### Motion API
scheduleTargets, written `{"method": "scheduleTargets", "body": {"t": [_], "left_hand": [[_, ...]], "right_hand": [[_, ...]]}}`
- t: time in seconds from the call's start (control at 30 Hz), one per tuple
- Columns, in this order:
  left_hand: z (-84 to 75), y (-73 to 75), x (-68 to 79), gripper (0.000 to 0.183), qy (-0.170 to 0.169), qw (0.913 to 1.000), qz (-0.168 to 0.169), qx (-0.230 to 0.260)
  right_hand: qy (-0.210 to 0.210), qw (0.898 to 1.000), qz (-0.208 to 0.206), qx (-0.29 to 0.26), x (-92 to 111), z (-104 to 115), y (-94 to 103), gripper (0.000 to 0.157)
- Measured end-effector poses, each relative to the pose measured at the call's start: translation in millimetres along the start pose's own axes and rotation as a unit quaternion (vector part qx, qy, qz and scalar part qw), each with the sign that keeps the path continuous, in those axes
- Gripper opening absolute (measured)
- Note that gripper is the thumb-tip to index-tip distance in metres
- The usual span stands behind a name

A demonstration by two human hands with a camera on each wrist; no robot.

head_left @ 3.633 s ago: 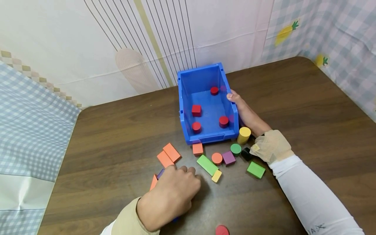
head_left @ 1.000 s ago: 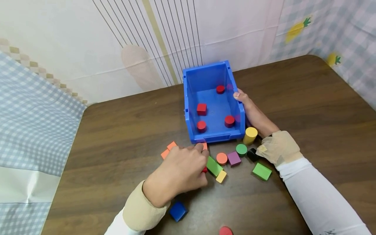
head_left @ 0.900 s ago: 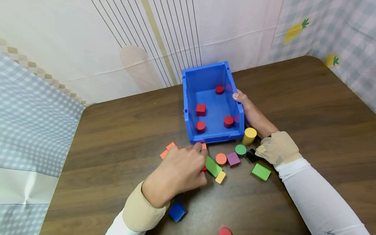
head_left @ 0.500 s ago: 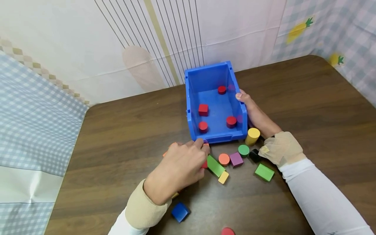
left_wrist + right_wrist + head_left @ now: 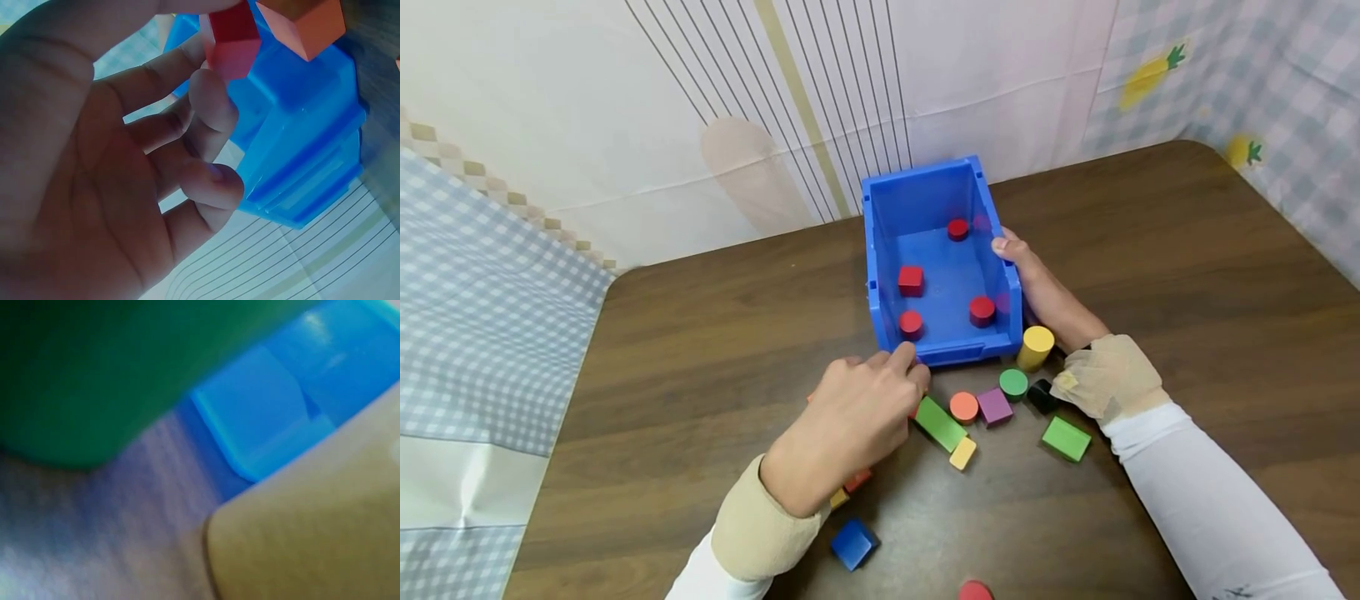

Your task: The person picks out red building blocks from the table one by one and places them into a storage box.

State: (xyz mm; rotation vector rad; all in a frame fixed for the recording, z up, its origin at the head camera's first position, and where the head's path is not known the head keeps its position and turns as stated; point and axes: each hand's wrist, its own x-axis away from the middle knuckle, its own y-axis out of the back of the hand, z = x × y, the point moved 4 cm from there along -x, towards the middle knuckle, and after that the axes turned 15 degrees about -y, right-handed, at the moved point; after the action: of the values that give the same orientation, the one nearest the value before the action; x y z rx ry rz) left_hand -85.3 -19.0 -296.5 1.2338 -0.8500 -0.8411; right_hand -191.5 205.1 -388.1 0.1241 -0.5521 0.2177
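My left hand (image 5: 853, 412) is just in front of the blue bin (image 5: 966, 353), palm down. In the left wrist view it pinches a red block (image 5: 236, 40) between thumb and fingertips, with an orange block (image 5: 306, 28) close beside. Seen from the head, the hand mostly covers the red block. My right hand (image 5: 1037, 283) grips the bin's right wall, thumb over the rim. Inside the bin lie a red cube (image 5: 911, 282) and three red discs, one at the back (image 5: 957, 229). A yellow cylinder (image 5: 1035, 348) stands by my right wrist.
Before the bin lie a long green block (image 5: 940, 423), a small yellow block (image 5: 962, 454), an orange disc (image 5: 964, 407), a purple block (image 5: 995, 407), a green cylinder (image 5: 1013, 384) and another green block (image 5: 1067, 439). A blue block (image 5: 853, 543) and red disc (image 5: 975, 591) lie nearer.
My left hand has moved forward to the bin's front edge, uncovering the blue block. The red block has risen with it from beside the long green block. My right hand stays on the bin.
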Motion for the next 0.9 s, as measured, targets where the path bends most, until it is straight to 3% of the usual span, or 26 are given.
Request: {"method": "scheduleTargets", "body": {"t": [0.2,0.43,0.9], "left_hand": [[3.3,7.4,-2.6,0.006,-0.007,0.9994,-0.023,-0.026],[6.5,12.1,-6.7,0.016,-0.016,0.9984,-0.037,-0.04],[10.3,21.3,-14.4,0.009,-0.033,0.9943,-0.075,-0.068]], "right_hand": [[0.005,1.0,0.004,-0.001,0,0,-0.4,0.086],[0.001,1.0,0.002,0.004,1,0,-1.3,0.084],[0.014,1.0,0.007,-0.002,0,1,-0.5,0.081]]}}
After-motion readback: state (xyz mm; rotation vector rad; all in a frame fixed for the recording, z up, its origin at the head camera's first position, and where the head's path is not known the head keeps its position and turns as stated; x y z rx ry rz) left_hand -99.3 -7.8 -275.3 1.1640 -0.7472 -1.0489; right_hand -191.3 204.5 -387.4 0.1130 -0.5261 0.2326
